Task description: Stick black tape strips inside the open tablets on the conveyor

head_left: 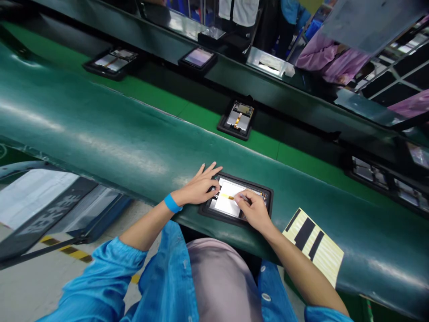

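An opened tablet (219,214) lies in a black tray (214,216) on the green worktop in front of me. Its inside shows a bright white panel and a yellow-orange ribbon cable (229,197). At the tablet's left end is my left hand (200,185), thumb and forefinger pinched together, the other fingers stretched out. What the pinch holds, if anything, cannot be made out. Over the right half, my right hand (252,206) has its fingers closed at the end of the ribbon cable. A small dark piece shows between these fingers, too little to name.
A pale yellow sheet with black strips (311,239) lies at right on the worktop (117,147). Beyond runs a green conveyor belt (194,112) carrying several trays, one with an opened tablet (238,118). People in pink and blue clothing are across the line.
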Motion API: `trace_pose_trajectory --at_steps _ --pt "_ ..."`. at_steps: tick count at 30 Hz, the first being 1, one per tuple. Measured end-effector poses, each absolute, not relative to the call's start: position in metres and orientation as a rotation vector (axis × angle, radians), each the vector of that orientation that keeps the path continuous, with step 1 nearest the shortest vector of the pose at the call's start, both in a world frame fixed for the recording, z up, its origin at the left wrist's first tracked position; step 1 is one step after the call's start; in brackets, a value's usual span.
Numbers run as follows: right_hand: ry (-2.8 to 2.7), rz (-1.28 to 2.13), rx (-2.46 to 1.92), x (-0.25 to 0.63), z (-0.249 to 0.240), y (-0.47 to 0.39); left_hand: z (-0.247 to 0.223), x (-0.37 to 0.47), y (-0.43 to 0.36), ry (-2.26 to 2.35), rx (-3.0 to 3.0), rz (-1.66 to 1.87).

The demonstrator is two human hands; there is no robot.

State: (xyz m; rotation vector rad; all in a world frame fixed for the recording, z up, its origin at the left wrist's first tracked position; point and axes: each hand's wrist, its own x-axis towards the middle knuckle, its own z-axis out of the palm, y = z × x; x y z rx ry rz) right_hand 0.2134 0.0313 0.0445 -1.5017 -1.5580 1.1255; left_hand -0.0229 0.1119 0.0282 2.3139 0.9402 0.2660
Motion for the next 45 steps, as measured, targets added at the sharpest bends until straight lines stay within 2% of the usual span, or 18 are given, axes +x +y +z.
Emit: trace_pose_trajectory --at_steps 6,13,16,22,29,34,40,45 --pt "-1.715 1.007 -1.476 0.215 0.038 0.029 0.03 -0.022 0.112 0.961 2.332 0.247" --pt "-2.538 0.405 -1.384 0.203 0.035 0.023 0.027 -0.02 0.11 0.964 2.368 0.279" --pt "-2.771 0.281 -1.435 0.194 0.037 0.028 0.025 -0.02 0.11 0.965 2.384 0.294" --pt "-2.955 0.261 -1.503 0.185 0.043 0.035 0.021 -0.02 0.109 0.965 2.382 0.327" --pt "-3.092 0.169 -1.364 0.181 0.049 0.037 0.023 -0.021 0.111 1.069 2.243 0.44" --pt "-3.043 0.238 -1.436 0.182 0.049 0.038 0.027 -0.031 0.114 1.199 2.099 0.662" --pt "-2.964 0.336 -1.565 0.18 0.05 0.042 0.023 -0.045 0.107 1.293 2.034 0.766" --pt "-2.924 0.339 -1.478 0.188 0.052 0.032 0.022 -0.056 0.097 1.335 1.964 0.871"
